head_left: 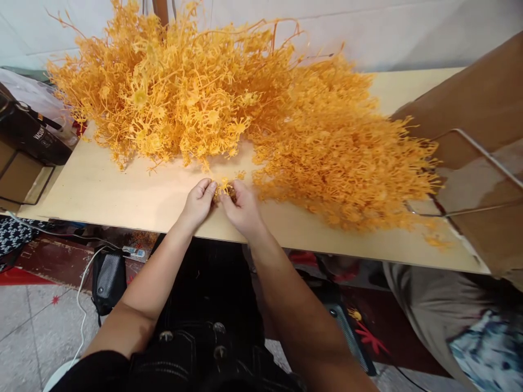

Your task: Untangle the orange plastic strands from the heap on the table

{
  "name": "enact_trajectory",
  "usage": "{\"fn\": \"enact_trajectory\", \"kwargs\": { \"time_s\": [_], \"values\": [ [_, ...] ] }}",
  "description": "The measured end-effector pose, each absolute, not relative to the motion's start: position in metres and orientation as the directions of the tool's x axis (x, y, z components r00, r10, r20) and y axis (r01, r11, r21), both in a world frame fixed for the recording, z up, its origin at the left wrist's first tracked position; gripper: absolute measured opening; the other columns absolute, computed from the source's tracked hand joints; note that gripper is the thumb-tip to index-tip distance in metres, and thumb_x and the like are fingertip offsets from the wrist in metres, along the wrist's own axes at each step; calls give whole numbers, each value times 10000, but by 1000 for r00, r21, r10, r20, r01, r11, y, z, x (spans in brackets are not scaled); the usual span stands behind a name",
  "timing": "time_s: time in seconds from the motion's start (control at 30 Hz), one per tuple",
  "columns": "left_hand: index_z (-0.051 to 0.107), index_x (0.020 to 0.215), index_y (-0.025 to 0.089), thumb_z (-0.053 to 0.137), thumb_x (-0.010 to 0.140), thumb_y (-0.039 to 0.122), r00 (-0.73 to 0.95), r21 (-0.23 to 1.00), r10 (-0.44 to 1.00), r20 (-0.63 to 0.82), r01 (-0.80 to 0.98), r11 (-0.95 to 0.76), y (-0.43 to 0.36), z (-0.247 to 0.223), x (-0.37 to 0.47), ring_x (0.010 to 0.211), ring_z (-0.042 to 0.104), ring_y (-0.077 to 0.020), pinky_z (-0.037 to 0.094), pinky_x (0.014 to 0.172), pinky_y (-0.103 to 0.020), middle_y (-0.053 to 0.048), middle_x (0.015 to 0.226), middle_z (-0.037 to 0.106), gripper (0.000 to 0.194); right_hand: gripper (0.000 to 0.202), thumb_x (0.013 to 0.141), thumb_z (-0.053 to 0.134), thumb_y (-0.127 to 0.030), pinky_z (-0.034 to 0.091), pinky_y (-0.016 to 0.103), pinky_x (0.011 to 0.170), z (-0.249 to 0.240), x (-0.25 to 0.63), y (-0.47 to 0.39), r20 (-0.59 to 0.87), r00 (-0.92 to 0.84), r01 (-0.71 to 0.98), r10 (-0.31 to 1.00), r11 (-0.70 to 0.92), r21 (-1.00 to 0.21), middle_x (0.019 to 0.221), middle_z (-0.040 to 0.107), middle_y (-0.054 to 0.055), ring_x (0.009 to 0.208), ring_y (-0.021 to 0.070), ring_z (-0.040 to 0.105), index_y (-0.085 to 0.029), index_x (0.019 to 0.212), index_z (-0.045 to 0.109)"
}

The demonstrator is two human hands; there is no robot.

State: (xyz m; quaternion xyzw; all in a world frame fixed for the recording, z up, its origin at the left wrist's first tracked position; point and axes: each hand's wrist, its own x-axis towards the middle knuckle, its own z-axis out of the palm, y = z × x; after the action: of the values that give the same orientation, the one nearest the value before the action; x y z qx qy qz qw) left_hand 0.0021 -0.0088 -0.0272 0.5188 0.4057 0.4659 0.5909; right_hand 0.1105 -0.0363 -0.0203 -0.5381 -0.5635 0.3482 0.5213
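Observation:
Close together above the table's front edge, my left hand (199, 200) and my right hand (242, 207) pinch a small orange-yellow plastic flower piece (224, 187) between them. Its thin, spidery petals stick up between my fingertips; the lower part is hidden by my fingers. Behind my hands lies a big loose heap of similar yellow flower pieces (175, 103) with stems. Right of my right hand spreads a second, denser orange pile (335, 158).
The pale wooden tabletop (110, 190) runs against a white wall. A brown cardboard box (478, 109) with metal wire bounds the right end. At left stand a black vacuum flask box (32, 130) and a plastic bag. Another person's grey-clad leg (425, 305) is below right.

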Motion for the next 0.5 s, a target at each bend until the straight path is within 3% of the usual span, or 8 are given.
{"fn": "enact_trajectory", "kwargs": {
  "time_s": [0.1,0.37,0.5],
  "values": [
    [392,638,161,515,834,331,226,994,974,31,-108,-7,-8,-28,3,504,345,-39,293,504,-187,60,567,355,288,189,782,475,-248,278,268,539,-21,110,-40,245,121,409,962,177,-895,578,396,-33,560,104,369,-209,651,345],
    [407,612,155,552,808,294,230,993,972,46,-112,-20,-8,-24,3,492,362,-37,297,500,-187,65,535,379,280,212,837,399,-268,299,279,569,-20,109,-37,129,69,365,989,95,-926,585,422,-19,559,113,394,-202,637,375],
    [400,617,158,543,819,336,172,989,985,14,-149,12,-10,-21,6,479,353,-33,302,492,-183,68,528,370,305,197,824,407,-266,299,271,561,-19,108,-38,188,61,363,980,154,-919,580,431,-21,561,110,395,-202,639,382]
  ]
}}
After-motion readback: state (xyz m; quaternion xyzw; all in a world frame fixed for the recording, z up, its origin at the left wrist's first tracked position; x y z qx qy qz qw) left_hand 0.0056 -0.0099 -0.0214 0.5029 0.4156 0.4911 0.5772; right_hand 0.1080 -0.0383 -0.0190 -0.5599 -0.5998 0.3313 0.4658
